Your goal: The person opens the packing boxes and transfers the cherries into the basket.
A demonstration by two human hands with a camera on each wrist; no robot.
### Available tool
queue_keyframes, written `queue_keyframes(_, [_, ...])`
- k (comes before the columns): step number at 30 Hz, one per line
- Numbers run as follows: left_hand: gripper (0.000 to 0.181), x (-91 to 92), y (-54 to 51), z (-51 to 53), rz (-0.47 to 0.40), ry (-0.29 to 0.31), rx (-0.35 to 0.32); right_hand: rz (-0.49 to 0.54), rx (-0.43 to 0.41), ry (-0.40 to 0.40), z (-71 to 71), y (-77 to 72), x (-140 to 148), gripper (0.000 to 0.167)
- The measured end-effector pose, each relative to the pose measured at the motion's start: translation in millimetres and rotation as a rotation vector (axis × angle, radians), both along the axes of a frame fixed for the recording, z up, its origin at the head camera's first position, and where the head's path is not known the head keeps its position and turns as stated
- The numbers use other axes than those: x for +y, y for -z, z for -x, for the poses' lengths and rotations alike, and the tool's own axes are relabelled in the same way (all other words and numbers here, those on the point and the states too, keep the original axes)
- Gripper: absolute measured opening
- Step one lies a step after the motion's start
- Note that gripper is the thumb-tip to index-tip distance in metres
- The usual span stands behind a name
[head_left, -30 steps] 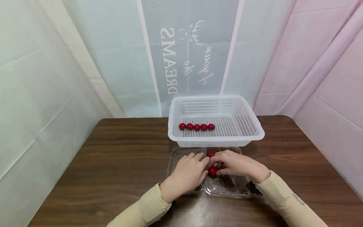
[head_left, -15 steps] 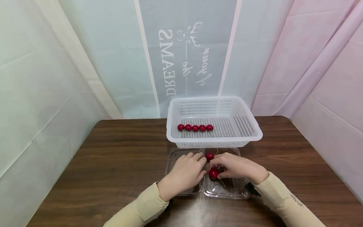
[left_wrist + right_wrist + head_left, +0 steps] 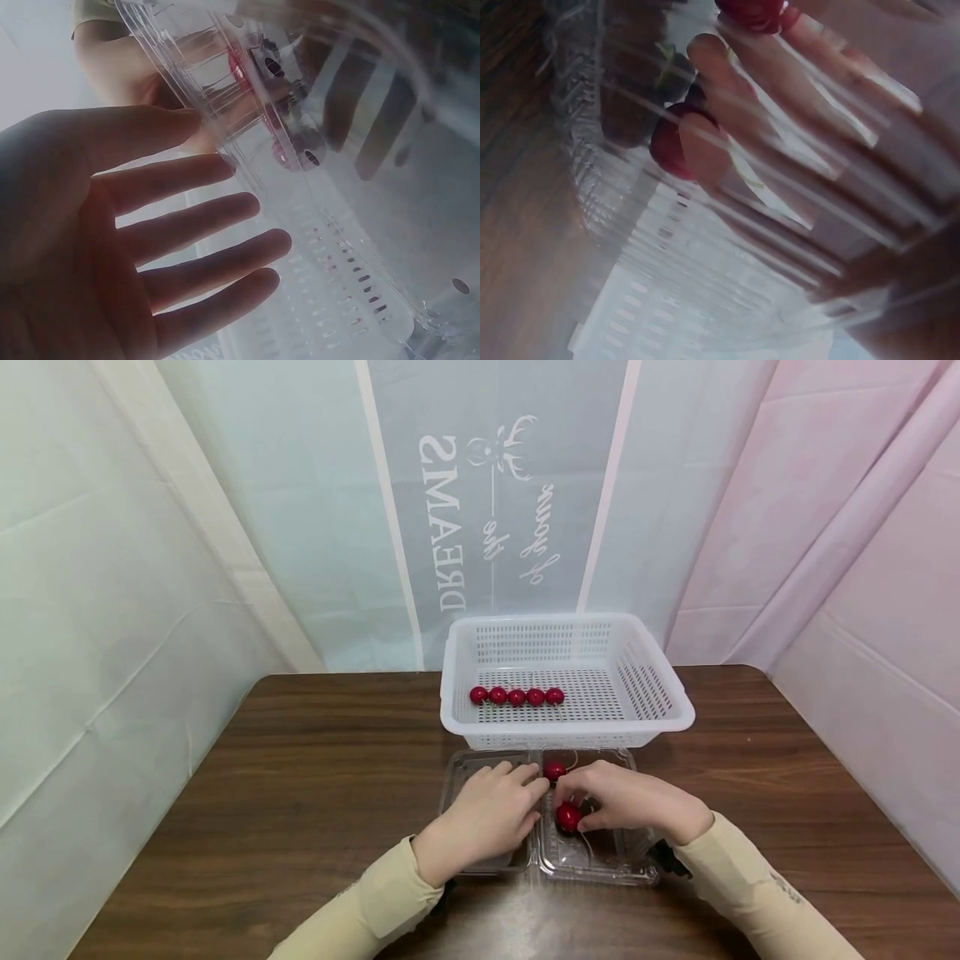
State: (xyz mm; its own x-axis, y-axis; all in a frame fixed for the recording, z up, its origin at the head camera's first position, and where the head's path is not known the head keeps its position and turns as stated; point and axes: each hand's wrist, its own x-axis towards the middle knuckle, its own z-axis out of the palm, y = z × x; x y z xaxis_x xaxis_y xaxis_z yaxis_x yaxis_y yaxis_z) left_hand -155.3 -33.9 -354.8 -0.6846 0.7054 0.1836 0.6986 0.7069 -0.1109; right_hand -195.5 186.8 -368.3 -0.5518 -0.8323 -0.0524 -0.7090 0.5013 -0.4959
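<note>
An open clear plastic clamshell box (image 3: 600, 862) lies on the table, its two halves side by side. My right hand (image 3: 626, 799) reaches into the right half and pinches a red cherry (image 3: 568, 817) between thumb and finger, stem trailing toward me. Just beyond it sits a second cherry (image 3: 554, 772) near the hinge. Over the left half, my left hand (image 3: 487, 814) has its fingers stretched toward the hinge and holds nothing; its straight fingers show in the left wrist view. Through the clear wall, the right wrist view shows a cherry (image 3: 676, 142) at the right hand's fingers.
Behind the box stands a white perforated basket (image 3: 660, 725). Several cherries (image 3: 517, 697) lie in a row along its floor, toward the left. The dark wooden table (image 3: 322, 760) is enclosed by hanging pale cloth (image 3: 300, 510) at the back and sides.
The pinched cherry has shifted slightly to the right with my right hand, and its stem now points more toward me. My left hand has stayed over the left half.
</note>
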Motion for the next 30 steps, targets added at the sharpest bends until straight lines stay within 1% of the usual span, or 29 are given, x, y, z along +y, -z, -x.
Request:
queue_keyframes(6, [0.031, -0.1, 0.8, 0.6, -0.014, -0.006, 0.013, 0.006, -0.022, 0.021, -0.5, -8.1, 2.1, 0.029])
queue_keyframes(11, [0.031, 0.6, 1.5, 0.7, -0.027, -0.005, 0.019, 0.024, -0.016, 0.029, -0.9, -11.7, 4.1, 0.029])
queue_keyframes(18, [0.03, 1.3, 0.1, 1.3, -0.026, -0.008, 0.01, 0.036, -0.032, 0.065, -3.0, -18.0, 8.3, 0.029])
queue_keyframes(21, [0.03, 1.7, 0.3, 2.0, -0.032, -0.007, 0.011, 0.038, -0.017, 0.075, -3.5, -20.2, 9.9, 0.029])
queue_keyframes(27, [0.029, 3.1, -0.4, 2.1, -0.043, -0.004, 0.021, 0.05, 0.019, 0.069, -3.2, -22.6, 12.1, 0.03])
queue_keyframes(30, [0.029, 3.6, -1.0, 1.9, -0.037, -0.008, 0.014, 0.055, 0.03, 0.072, -3.4, -24.2, 13.0, 0.031])
